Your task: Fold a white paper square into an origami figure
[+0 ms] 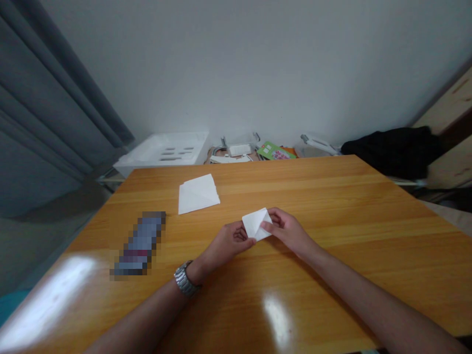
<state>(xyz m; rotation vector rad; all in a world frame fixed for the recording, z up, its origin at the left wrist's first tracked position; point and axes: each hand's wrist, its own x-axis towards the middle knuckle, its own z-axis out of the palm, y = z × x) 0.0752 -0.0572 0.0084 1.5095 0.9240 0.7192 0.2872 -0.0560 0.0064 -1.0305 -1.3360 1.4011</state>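
Two pieces of white paper are out, and only one of them is being worked. The small folded paper (255,223) sits just above the middle of the frame, over the wooden bench (332,206); whether it rests on the wood or is lifted a little off it, I cannot tell. The left hand (230,241) pinches its lower left corner between thumb and fingers. The right hand (287,231) pinches its right edge, thumb on top.

That piece already shows a pointed top and a diagonal crease, so I judge the folding well begun. With both hands gripping it, though, it does not look finished. The larger folded sheet (198,193) lies flat toward the upper left of centre, well apart from both hands. It shows only a crease or two, so it seems the less worked of the pair.

By count:
- two papers and two hands
- one wristwatch (185,279) on the left wrist
- one blurred oblong thing (139,243) at the left of the bench, which I cannot make out
- one white tray (164,147) beyond the far edge
- one dark cloth (391,150) at the upper right

The oddments along the wall are too jumbled to count.
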